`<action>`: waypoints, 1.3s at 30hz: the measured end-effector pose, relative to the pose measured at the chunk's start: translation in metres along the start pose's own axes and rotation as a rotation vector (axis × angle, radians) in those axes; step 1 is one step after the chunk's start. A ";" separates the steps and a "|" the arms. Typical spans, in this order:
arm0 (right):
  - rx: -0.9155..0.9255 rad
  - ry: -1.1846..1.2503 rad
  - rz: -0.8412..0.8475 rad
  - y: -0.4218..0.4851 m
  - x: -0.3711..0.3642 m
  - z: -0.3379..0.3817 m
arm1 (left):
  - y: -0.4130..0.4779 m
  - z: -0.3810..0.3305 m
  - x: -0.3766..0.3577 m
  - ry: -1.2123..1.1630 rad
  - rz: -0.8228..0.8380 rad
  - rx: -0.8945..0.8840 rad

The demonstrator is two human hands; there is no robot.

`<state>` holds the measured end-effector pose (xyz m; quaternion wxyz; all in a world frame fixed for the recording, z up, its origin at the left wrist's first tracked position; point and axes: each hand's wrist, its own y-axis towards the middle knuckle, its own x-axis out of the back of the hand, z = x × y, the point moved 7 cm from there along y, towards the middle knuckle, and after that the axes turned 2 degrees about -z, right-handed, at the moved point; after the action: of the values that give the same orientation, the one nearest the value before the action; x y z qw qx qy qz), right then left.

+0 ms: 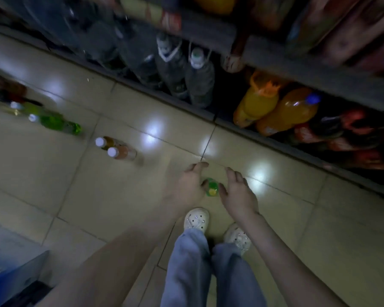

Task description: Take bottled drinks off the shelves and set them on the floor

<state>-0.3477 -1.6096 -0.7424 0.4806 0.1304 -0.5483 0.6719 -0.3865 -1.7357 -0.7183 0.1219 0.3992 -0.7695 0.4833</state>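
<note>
Green bottle [212, 187] with a yellow cap, down by the floor [111, 196] — between the left hand [190, 185] and right hand [238, 192], fingers loose and spread.

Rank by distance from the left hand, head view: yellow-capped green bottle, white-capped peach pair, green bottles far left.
1. Yellow-capped green bottle, just right of the left hand.
2. White-capped peach pair, farther left.
3. Green bottles, far left.
</note>
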 end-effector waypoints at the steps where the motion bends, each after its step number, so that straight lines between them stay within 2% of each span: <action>1: -0.004 0.058 -0.070 -0.017 0.039 0.010 | -0.012 -0.028 0.022 -0.007 -0.005 -0.038; 6: 0.040 0.313 -0.461 -0.119 0.245 0.059 | -0.091 -0.196 0.144 0.079 -0.058 -0.386; 13: 0.187 0.432 -1.046 -0.288 0.504 0.089 | -0.254 -0.472 0.303 0.281 -0.404 -1.124; 19: 0.285 0.365 -1.475 -0.414 0.658 0.063 | -0.357 -0.613 0.331 0.244 -0.633 -1.458; 23: 0.293 0.291 -1.649 -0.465 0.731 0.025 | -0.391 -0.683 0.332 0.196 -0.818 -1.634; 26: 0.270 0.245 -1.728 -0.485 0.771 -0.013 | -0.405 -0.729 0.324 0.196 -0.914 -1.692; 28: 0.207 0.280 -1.699 -0.485 0.792 -0.040 | -0.404 -0.758 0.315 0.236 -0.972 -1.683; 30: 0.190 0.365 -1.619 -0.476 0.809 -0.064 | -0.393 -0.783 0.308 0.291 -1.012 -1.601; 33: 0.265 0.411 -1.531 -0.460 0.827 -0.083 | -0.371 -0.806 0.303 0.294 -0.980 -1.409; 36: 0.403 0.336 -1.526 -0.449 0.837 -0.075 | -0.372 -0.816 0.295 0.292 -1.023 -1.415; 39: 0.486 0.212 -1.564 -0.441 0.846 -0.055 | -0.373 -0.819 0.299 0.289 -1.181 -1.447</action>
<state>-0.4066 -1.1642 0.1015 0.8172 0.5104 -0.0904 0.2519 -0.4701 -1.2748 0.1066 0.6591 0.4880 -0.5335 -0.2069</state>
